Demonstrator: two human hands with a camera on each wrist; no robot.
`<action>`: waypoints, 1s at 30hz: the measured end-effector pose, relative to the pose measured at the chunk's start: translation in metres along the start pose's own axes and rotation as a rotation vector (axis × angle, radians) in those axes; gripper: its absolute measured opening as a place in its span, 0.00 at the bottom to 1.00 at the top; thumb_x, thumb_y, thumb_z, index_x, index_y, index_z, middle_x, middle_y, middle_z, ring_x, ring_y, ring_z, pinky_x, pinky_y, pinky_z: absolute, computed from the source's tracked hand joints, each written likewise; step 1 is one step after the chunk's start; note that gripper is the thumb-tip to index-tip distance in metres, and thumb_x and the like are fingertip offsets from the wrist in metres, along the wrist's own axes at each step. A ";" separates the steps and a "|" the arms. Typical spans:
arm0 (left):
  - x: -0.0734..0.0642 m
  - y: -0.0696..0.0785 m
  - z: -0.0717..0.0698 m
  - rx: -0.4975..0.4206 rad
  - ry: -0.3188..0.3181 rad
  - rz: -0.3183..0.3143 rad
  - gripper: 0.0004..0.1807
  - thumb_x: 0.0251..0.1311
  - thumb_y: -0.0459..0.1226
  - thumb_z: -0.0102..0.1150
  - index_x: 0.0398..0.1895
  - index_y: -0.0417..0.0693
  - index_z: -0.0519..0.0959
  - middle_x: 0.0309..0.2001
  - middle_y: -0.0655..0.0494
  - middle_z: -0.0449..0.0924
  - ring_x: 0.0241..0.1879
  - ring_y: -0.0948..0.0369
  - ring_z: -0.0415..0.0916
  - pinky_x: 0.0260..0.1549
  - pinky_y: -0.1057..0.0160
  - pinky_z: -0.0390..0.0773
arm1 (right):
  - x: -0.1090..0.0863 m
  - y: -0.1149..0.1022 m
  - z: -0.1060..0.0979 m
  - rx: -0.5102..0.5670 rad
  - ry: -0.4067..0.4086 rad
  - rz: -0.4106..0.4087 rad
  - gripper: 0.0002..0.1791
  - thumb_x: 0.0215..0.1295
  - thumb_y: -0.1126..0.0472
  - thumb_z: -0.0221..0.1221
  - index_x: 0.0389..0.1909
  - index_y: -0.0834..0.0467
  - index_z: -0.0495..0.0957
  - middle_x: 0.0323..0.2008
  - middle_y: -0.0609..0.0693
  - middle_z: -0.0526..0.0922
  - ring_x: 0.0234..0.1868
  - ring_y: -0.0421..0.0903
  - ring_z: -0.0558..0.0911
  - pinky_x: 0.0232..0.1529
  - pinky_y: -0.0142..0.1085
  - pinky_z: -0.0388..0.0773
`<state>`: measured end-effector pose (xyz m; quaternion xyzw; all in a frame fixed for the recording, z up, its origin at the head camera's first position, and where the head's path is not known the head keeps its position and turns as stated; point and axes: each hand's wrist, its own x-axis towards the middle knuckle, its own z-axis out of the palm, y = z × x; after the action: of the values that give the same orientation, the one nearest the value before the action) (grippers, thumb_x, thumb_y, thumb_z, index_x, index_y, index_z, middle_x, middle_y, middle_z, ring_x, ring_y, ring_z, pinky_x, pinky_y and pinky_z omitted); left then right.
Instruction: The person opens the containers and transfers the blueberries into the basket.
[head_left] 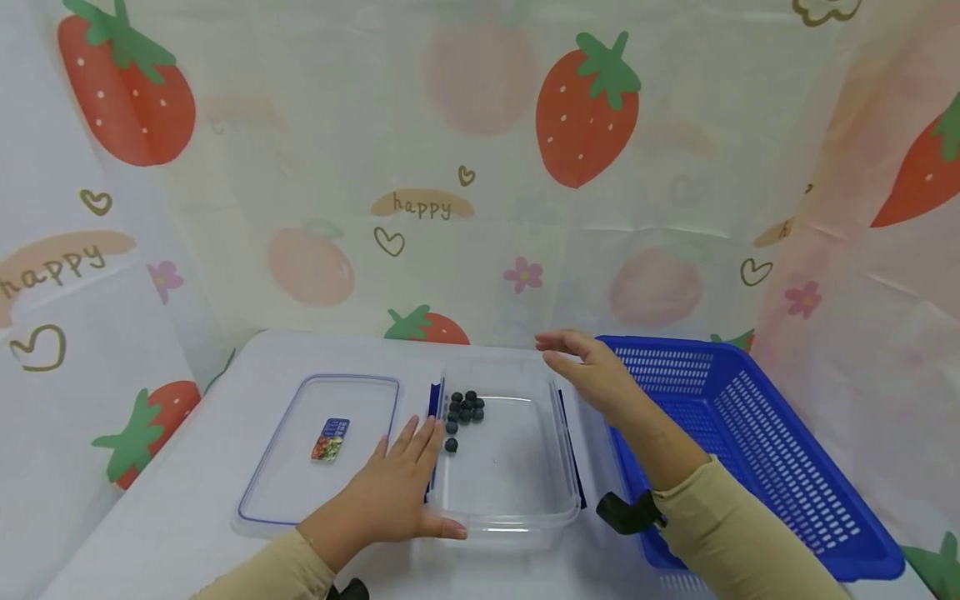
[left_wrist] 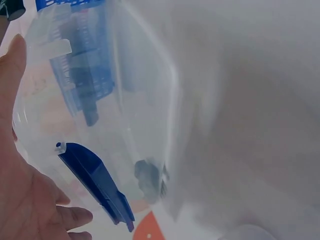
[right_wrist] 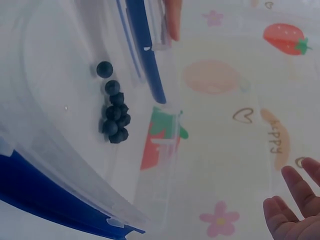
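Observation:
A clear plastic box (head_left: 517, 508) with blue side latches stands on the table. Inside, several blueberries (head_left: 466, 410) cluster toward its far left; in the right wrist view these blueberries (right_wrist: 114, 113) lie on the box floor. My left hand (head_left: 397, 492) is at the box's left side with fingers spread, its thumb over the near left corner. The left wrist view shows that hand (left_wrist: 30, 200) beside a blue latch (left_wrist: 95, 182). Above the far right corner of the box, my right hand (head_left: 588, 375) holds nothing, its fingers loosely bent.
The box's clear lid (head_left: 273, 492), with a blue rim and a printed label (head_left: 331, 439), lies flat to the left. A blue perforated basket (head_left: 757, 450) stands at the right, partly behind my right forearm. A strawberry-print sheet (head_left: 480, 250) hangs behind the white table (head_left: 165, 533).

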<state>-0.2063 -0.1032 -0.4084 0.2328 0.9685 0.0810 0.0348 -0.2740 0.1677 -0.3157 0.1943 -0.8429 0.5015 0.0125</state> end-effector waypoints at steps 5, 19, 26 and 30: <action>-0.001 0.000 0.000 0.014 -0.001 0.015 0.69 0.32 0.79 0.44 0.72 0.43 0.42 0.72 0.46 0.40 0.70 0.49 0.34 0.61 0.38 0.46 | 0.003 -0.001 0.004 0.013 -0.025 0.014 0.21 0.67 0.54 0.51 0.58 0.58 0.70 0.57 0.55 0.72 0.63 0.54 0.63 0.59 0.57 0.59; -0.006 0.000 0.001 -0.089 -0.042 0.057 0.65 0.37 0.76 0.44 0.72 0.44 0.42 0.71 0.49 0.44 0.70 0.50 0.41 0.61 0.41 0.51 | 0.010 -0.001 0.010 0.019 -0.052 0.050 0.21 0.67 0.53 0.51 0.58 0.56 0.70 0.57 0.53 0.72 0.62 0.53 0.64 0.60 0.55 0.60; -0.006 -0.001 -0.005 -0.069 -0.045 0.052 0.64 0.37 0.78 0.39 0.71 0.44 0.46 0.71 0.49 0.47 0.70 0.50 0.43 0.61 0.44 0.54 | 0.016 0.000 0.013 0.033 -0.051 0.046 0.20 0.67 0.54 0.51 0.57 0.57 0.70 0.56 0.54 0.73 0.61 0.53 0.65 0.60 0.54 0.61; -0.009 -0.001 -0.010 -0.064 -0.068 0.046 0.64 0.36 0.77 0.41 0.71 0.45 0.47 0.71 0.49 0.48 0.69 0.50 0.43 0.61 0.43 0.54 | 0.018 0.002 0.015 0.029 -0.058 0.056 0.20 0.68 0.54 0.50 0.58 0.58 0.70 0.57 0.54 0.72 0.61 0.54 0.65 0.60 0.53 0.61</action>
<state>-0.2001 -0.1099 -0.3982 0.2566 0.9580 0.1048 0.0734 -0.2885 0.1497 -0.3208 0.1854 -0.8406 0.5081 -0.0289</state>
